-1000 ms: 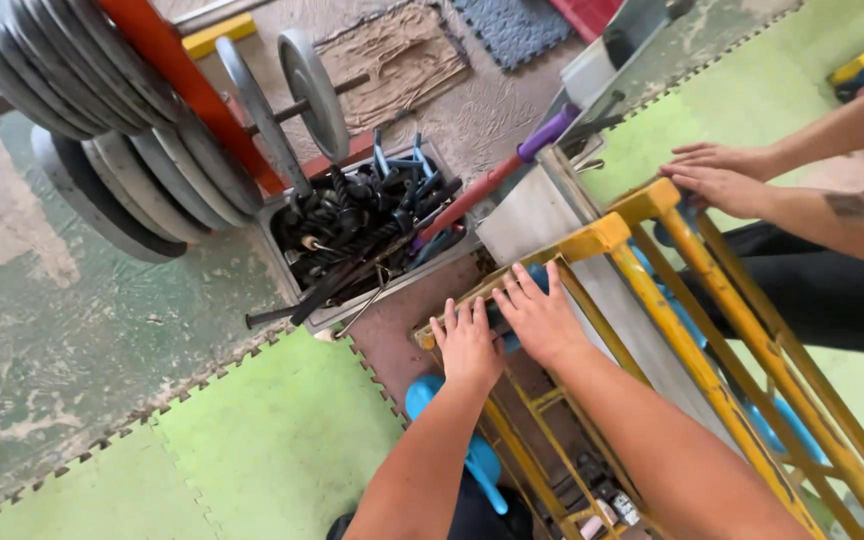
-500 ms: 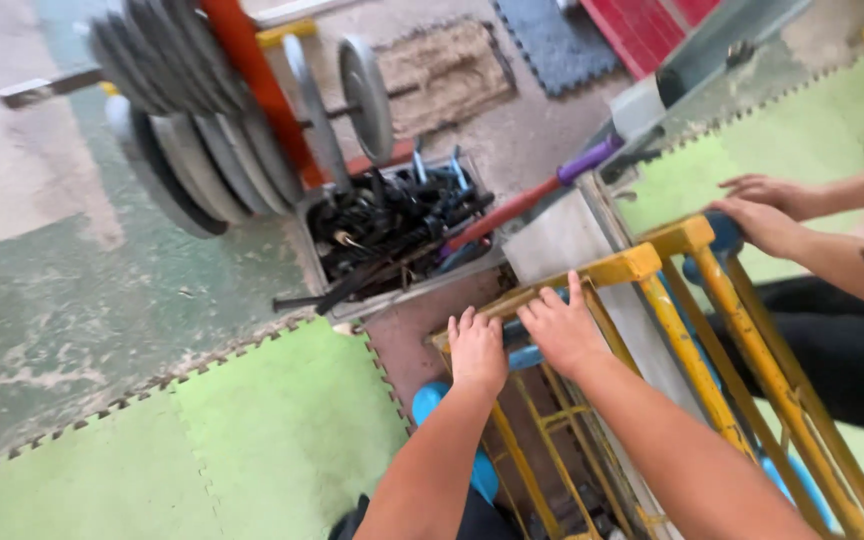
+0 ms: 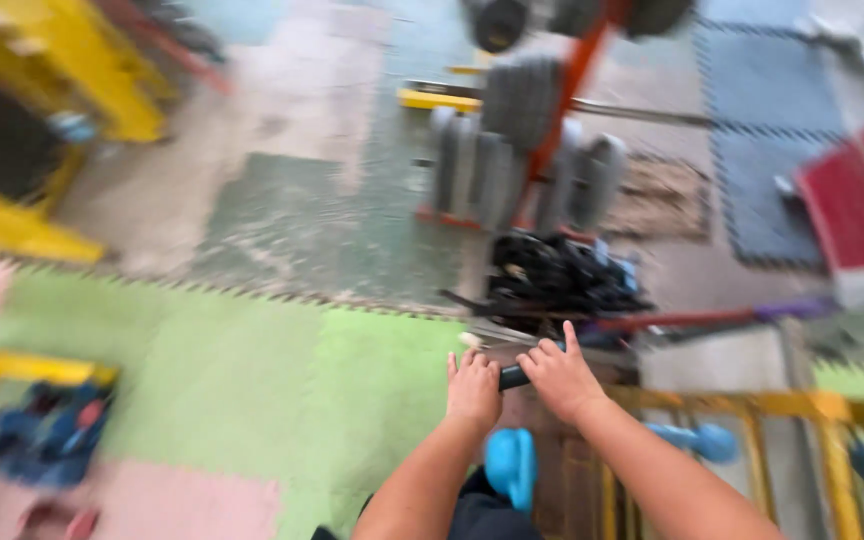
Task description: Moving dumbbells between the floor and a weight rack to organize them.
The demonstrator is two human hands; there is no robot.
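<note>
Both your left hand (image 3: pixel 473 388) and your right hand (image 3: pixel 558 378) are clenched on a dark bar (image 3: pixel 514 376) at the near end of the yellow rack (image 3: pixel 752 405). It looks mid-carry, so keep a firm, level hold. Beyond sit a crate of black gear (image 3: pixel 562 272) and weight plates (image 3: pixel 522 160).

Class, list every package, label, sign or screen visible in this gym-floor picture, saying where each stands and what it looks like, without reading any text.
None can be made out: the picture is blurred, and no package, label, sign or screen shows.
Both hands, left hand and right hand, rest on a dark bar.
</note>
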